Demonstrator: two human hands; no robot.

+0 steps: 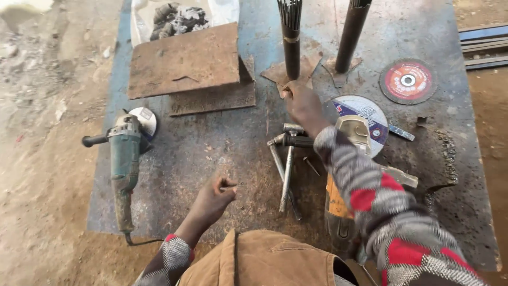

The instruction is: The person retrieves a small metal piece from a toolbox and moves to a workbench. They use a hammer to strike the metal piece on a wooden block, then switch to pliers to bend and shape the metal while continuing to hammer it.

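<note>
The right hand [302, 104] reaches forward across the table [211, 153], its fingers pinched on a thin rod [286, 86] at the foot of an upright dark tube [291, 45]. A second tube [351, 36] stands just to the right of it. The left hand [216, 197] rests nearer the body, fingers curled around a small pin [228, 187]. Between the hands lie joined metal bars [286, 159]. Far left of the left hand lies a green grinder [124, 159]; a yellow grinder [349, 175] sits under the right forearm, and a red disc [408, 80] lies right of the right hand.
</note>
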